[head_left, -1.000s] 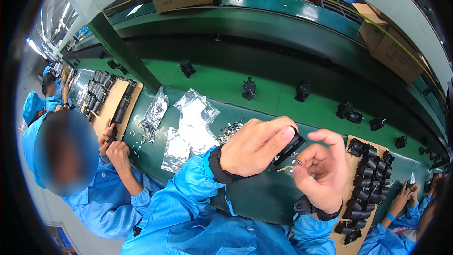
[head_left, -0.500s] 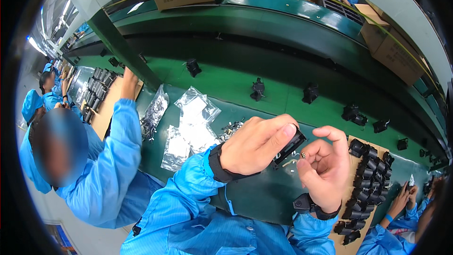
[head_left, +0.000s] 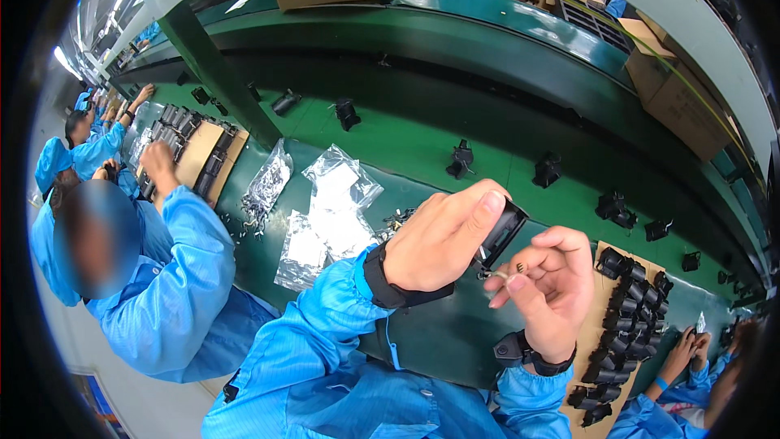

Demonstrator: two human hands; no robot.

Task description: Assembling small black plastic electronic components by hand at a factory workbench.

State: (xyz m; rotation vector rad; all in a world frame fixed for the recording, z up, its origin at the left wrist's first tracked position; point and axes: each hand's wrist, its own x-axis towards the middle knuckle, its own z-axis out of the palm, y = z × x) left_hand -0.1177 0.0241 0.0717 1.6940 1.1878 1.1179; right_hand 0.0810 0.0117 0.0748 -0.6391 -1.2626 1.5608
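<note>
My left hand (head_left: pixel 443 237) is closed round a black plastic housing (head_left: pixel 507 229), holding it tilted above the green bench; the palm hides part of it. Just right of the housing, my right hand (head_left: pixel 554 297) pinches a thin pale wire (head_left: pixel 492 275) between thumb and finger. The wire's far end lies close to the housing's lower edge; whether it is joined there I cannot tell. A small gold-coloured contact piece (head_left: pixel 521 267) shows by the right fingers.
Clear plastic bags (head_left: pixel 331 215) and small loose metal parts (head_left: pixel 396 222) lie left of my hands. Rows of black units (head_left: pixel 630 317) stand on cardboard at right. Beyond, black units (head_left: pixel 461 159) sit along a green belt (head_left: pixel 406 142). Co-workers sit on both sides; a green post (head_left: pixel 219 73) rises at left.
My right hand has come slightly left, bringing the wire nearer the housing. The left neighbour's hand has drawn back from the belt, and another black unit now shows there beside the post.
</note>
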